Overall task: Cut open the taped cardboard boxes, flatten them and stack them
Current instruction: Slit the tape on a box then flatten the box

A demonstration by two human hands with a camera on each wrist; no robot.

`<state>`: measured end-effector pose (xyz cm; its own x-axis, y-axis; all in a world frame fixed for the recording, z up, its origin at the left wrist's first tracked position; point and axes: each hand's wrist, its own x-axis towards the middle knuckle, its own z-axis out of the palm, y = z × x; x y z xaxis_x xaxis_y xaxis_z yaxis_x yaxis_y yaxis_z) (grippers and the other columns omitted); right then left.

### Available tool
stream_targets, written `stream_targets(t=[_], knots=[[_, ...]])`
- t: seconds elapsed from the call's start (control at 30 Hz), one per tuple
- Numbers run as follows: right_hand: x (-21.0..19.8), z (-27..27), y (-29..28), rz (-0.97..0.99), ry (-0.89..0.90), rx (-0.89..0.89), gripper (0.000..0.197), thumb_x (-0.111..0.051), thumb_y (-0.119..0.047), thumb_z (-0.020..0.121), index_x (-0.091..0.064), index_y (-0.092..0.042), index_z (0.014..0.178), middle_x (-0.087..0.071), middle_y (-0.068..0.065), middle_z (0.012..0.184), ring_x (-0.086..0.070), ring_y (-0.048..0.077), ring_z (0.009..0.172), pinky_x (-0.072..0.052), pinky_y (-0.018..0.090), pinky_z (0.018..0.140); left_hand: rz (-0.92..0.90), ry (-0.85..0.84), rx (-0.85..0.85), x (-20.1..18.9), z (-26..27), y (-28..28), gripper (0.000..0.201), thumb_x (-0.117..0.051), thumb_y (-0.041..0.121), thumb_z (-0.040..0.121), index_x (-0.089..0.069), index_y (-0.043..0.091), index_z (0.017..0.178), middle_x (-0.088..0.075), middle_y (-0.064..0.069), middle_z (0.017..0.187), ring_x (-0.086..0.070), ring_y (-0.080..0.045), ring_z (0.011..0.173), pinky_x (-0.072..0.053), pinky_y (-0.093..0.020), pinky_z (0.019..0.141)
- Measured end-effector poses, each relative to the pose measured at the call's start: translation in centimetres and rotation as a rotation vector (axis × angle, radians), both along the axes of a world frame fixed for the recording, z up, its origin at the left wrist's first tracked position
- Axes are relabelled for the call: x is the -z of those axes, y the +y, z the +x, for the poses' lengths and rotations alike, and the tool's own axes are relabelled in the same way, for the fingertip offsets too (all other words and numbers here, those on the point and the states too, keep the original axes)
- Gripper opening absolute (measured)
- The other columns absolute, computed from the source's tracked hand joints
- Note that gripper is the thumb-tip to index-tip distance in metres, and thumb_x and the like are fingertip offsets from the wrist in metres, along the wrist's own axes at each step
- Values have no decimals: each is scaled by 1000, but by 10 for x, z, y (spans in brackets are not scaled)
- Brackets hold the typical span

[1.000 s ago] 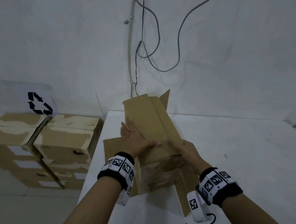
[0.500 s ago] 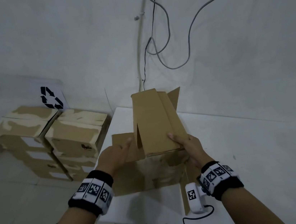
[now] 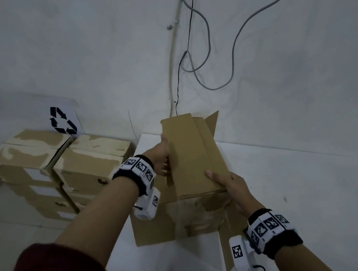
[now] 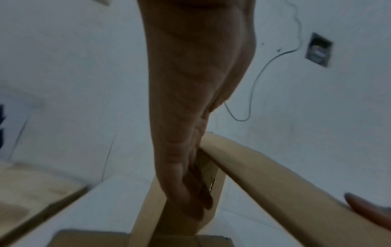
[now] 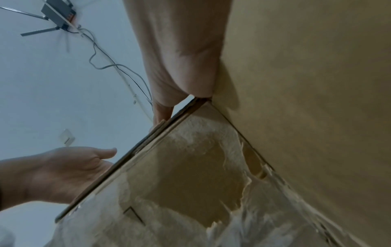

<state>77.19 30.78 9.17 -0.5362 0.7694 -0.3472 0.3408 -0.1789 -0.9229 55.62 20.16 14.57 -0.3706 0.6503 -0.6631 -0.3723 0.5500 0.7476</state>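
Left hand [image 3: 161, 158] has moved up to the box [image 3: 189, 154] left edge, fingers flat under the panel, thumb free. Right hand [image 3: 230, 185] pinches the near-right corner. Box is collapsed, tilted up off the table [image 3: 294, 188]: flattening looks nearly done. Taped boxes [image 3: 86, 168] wait left; path looks unobstructed.

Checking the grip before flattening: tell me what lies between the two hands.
The cardboard box, seen in the head view: left hand against its left edge, right hand holding its near right corner.

left hand [image 3: 160, 157] partly hidden behind box [image 3: 190, 156], fingertips unseen
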Motion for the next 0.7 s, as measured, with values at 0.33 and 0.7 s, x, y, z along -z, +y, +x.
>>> stream_targets(t=[0.33, 0.7], knots=[[-1, -9, 5, 35, -12, -31, 77, -84, -51, 65, -59, -13, 126, -67, 2, 119, -64, 19, 104, -54, 39, 95, 180, 365, -346, -7, -18, 18, 82, -43, 51, 97, 5, 17, 154, -19, -11, 158, -24, -32, 142, -26, -44, 113], [8, -76, 38, 225, -207, -137, 107, -57, -93, 60, -32, -30, 142, -47, 3, 145, -50, 25, 127, -42, 45, 108, -160, 681, 347, 38, 40, 5, 128, -68, 59, 79, 30, 10, 146, 11, -18, 158, -17, -35, 144, -24, -40, 115]])
